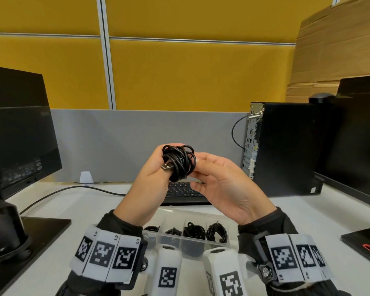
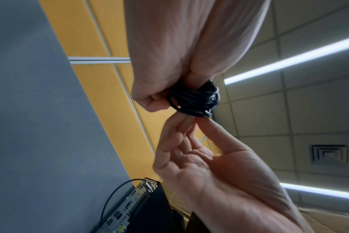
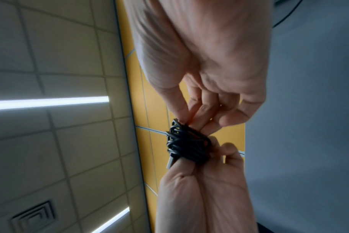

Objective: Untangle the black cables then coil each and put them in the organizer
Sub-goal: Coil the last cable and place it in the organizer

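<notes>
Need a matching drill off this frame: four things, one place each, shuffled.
Things:
1 coil
2 USB plug
3 organizer
4 keyboard

Places:
A on the desk, behind the organizer
B wound round fingers of the left hand
C sticking out of the coil
D on the desk, nearest the camera

Pairs: 1-B; 2-C; 3-D; 4-A

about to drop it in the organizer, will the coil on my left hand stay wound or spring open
Likely springy: the coil has loose, uneven loops, so it may unwind once the left hand releases. Probably light and floppy, being thin cable; its plug sticks out free and could snag.
</notes>
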The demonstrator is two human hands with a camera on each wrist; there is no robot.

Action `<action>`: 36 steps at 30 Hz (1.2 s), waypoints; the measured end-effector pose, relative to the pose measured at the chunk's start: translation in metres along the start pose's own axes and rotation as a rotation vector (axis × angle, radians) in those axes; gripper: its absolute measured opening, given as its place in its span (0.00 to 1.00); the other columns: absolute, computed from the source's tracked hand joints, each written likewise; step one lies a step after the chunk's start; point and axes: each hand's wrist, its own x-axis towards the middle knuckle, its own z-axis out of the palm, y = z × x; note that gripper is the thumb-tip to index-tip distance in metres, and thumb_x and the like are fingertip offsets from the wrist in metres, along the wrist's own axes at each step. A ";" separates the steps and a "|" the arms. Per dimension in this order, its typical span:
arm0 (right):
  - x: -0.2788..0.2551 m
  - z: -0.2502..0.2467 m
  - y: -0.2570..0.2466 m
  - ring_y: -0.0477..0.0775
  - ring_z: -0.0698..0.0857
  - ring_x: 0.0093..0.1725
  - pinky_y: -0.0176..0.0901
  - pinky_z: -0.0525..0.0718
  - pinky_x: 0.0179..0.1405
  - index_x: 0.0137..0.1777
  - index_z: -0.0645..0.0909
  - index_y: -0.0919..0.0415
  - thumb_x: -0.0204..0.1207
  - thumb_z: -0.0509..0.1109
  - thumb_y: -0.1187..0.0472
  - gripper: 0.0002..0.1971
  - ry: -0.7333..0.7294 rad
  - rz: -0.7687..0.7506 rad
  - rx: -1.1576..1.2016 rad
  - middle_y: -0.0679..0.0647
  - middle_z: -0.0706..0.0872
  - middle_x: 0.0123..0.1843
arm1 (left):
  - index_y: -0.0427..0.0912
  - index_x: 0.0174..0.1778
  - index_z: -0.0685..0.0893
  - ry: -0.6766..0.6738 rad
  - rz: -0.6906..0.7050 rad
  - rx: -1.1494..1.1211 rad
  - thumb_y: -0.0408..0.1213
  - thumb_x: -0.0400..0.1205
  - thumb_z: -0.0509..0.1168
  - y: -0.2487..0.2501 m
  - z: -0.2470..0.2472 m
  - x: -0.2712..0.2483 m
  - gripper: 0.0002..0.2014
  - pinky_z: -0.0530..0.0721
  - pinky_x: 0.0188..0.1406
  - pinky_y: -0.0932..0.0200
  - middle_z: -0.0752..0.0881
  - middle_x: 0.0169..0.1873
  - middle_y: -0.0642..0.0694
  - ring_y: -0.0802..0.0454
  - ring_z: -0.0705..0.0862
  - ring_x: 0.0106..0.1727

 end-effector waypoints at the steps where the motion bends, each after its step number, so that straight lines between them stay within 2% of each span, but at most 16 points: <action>1: -0.001 0.001 0.000 0.47 0.83 0.44 0.38 0.76 0.42 0.51 0.83 0.61 0.78 0.65 0.64 0.06 -0.010 -0.009 -0.020 0.52 0.87 0.41 | 0.44 0.58 0.80 0.014 0.023 0.036 0.26 0.84 0.56 0.000 0.000 0.000 0.12 0.81 0.54 0.59 0.86 0.50 0.48 0.53 0.83 0.56; 3: -0.002 0.002 -0.001 0.49 0.84 0.46 0.40 0.80 0.46 0.50 0.83 0.62 0.78 0.65 0.65 0.06 -0.019 -0.038 -0.037 0.53 0.87 0.43 | 0.48 0.57 0.79 0.034 0.066 0.117 0.26 0.85 0.55 0.001 0.000 -0.001 0.14 0.80 0.53 0.64 0.85 0.49 0.51 0.58 0.83 0.55; 5: -0.002 0.003 0.000 0.53 0.84 0.49 0.46 0.83 0.53 0.53 0.82 0.65 0.79 0.64 0.68 0.07 -0.009 -0.080 -0.065 0.58 0.87 0.47 | 0.47 0.57 0.77 0.058 0.100 0.203 0.25 0.85 0.53 0.001 0.002 -0.001 0.14 0.79 0.47 0.72 0.84 0.49 0.53 0.67 0.81 0.50; 6: -0.002 0.003 0.000 0.56 0.85 0.51 0.50 0.83 0.57 0.56 0.81 0.67 0.80 0.63 0.69 0.09 0.003 -0.103 -0.090 0.61 0.87 0.49 | 0.45 0.58 0.76 0.074 0.112 0.236 0.24 0.84 0.52 -0.001 0.002 -0.001 0.14 0.78 0.46 0.74 0.83 0.50 0.52 0.67 0.80 0.50; 8: -0.004 0.005 -0.001 0.59 0.85 0.56 0.55 0.83 0.62 0.63 0.78 0.66 0.82 0.63 0.64 0.12 0.024 -0.132 -0.157 0.64 0.86 0.56 | 0.42 0.59 0.74 0.107 0.128 0.293 0.23 0.84 0.51 -0.005 0.002 -0.001 0.14 0.77 0.47 0.72 0.80 0.53 0.47 0.62 0.79 0.53; 9: -0.004 0.005 -0.001 0.58 0.85 0.58 0.54 0.83 0.62 0.65 0.77 0.63 0.81 0.66 0.59 0.15 0.025 -0.140 -0.207 0.63 0.86 0.58 | 0.42 0.59 0.73 0.122 0.136 0.322 0.22 0.83 0.51 -0.006 0.002 -0.001 0.14 0.78 0.48 0.72 0.79 0.55 0.45 0.59 0.79 0.55; 11: -0.007 0.008 -0.002 0.52 0.87 0.58 0.48 0.83 0.62 0.66 0.76 0.55 0.71 0.74 0.51 0.24 0.024 -0.151 -0.350 0.56 0.88 0.57 | 0.43 0.58 0.71 0.146 0.164 0.378 0.22 0.81 0.51 -0.007 0.003 -0.002 0.14 0.78 0.49 0.71 0.76 0.57 0.43 0.53 0.77 0.58; 13: -0.008 0.011 -0.001 0.45 0.87 0.56 0.42 0.83 0.60 0.65 0.76 0.51 0.65 0.79 0.54 0.28 0.043 -0.181 -0.459 0.50 0.89 0.54 | 0.46 0.56 0.68 0.173 0.189 0.441 0.20 0.78 0.52 -0.006 0.007 -0.005 0.17 0.78 0.53 0.67 0.73 0.58 0.45 0.53 0.75 0.59; 16: -0.008 0.010 0.000 0.43 0.87 0.53 0.39 0.84 0.56 0.63 0.78 0.53 0.67 0.79 0.60 0.24 0.089 -0.241 -0.480 0.49 0.90 0.52 | 0.47 0.56 0.67 0.166 0.201 0.463 0.19 0.78 0.52 -0.005 0.008 -0.005 0.19 0.79 0.56 0.64 0.72 0.58 0.46 0.54 0.74 0.59; 20: -0.011 0.007 -0.006 0.46 0.88 0.50 0.43 0.85 0.57 0.60 0.79 0.52 0.72 0.75 0.63 0.18 0.041 -0.286 -0.525 0.51 0.91 0.48 | 0.50 0.57 0.70 0.060 0.199 0.362 0.22 0.81 0.52 -0.003 0.004 -0.003 0.17 0.78 0.49 0.74 0.75 0.58 0.44 0.59 0.77 0.57; 23: -0.012 0.006 -0.010 0.50 0.89 0.51 0.45 0.83 0.61 0.62 0.76 0.52 0.74 0.73 0.64 0.18 0.001 -0.292 -0.504 0.52 0.91 0.47 | 0.54 0.56 0.71 0.007 0.228 0.323 0.31 0.81 0.53 -0.001 0.001 -0.003 0.13 0.77 0.51 0.74 0.78 0.58 0.46 0.60 0.79 0.58; 27: -0.013 0.003 -0.013 0.55 0.89 0.51 0.47 0.82 0.62 0.60 0.74 0.56 0.76 0.69 0.68 0.15 -0.023 -0.282 -0.381 0.58 0.91 0.48 | 0.48 0.57 0.73 -0.027 0.277 0.281 0.37 0.81 0.54 0.001 0.000 -0.003 0.10 0.77 0.52 0.72 0.80 0.54 0.49 0.63 0.80 0.56; 31: -0.015 0.002 -0.014 0.53 0.86 0.46 0.49 0.81 0.60 0.52 0.72 0.56 0.79 0.64 0.71 0.09 -0.118 -0.293 -0.284 0.61 0.89 0.44 | 0.43 0.56 0.73 -0.040 0.217 0.251 0.32 0.86 0.53 0.004 0.003 -0.003 0.07 0.79 0.50 0.69 0.80 0.50 0.48 0.63 0.81 0.50; 32: -0.016 0.002 -0.014 0.52 0.85 0.46 0.46 0.82 0.57 0.51 0.74 0.56 0.79 0.64 0.72 0.10 -0.153 -0.290 -0.301 0.59 0.88 0.44 | 0.43 0.56 0.73 -0.045 0.191 0.242 0.30 0.86 0.53 0.005 0.003 -0.004 0.07 0.80 0.48 0.67 0.80 0.48 0.49 0.63 0.81 0.48; 34: -0.018 0.003 -0.016 0.47 0.83 0.46 0.35 0.81 0.48 0.52 0.78 0.55 0.77 0.66 0.75 0.14 -0.210 -0.278 -0.362 0.53 0.86 0.45 | 0.44 0.54 0.73 -0.045 0.171 0.246 0.29 0.86 0.52 0.005 0.004 -0.005 0.08 0.80 0.49 0.65 0.80 0.45 0.51 0.62 0.80 0.47; 36: -0.018 0.003 -0.015 0.46 0.82 0.46 0.34 0.81 0.46 0.52 0.80 0.53 0.73 0.69 0.78 0.17 -0.216 -0.296 -0.406 0.50 0.85 0.46 | 0.46 0.53 0.73 -0.032 0.184 0.292 0.30 0.86 0.51 0.004 0.007 -0.006 0.08 0.80 0.51 0.65 0.80 0.47 0.50 0.60 0.80 0.50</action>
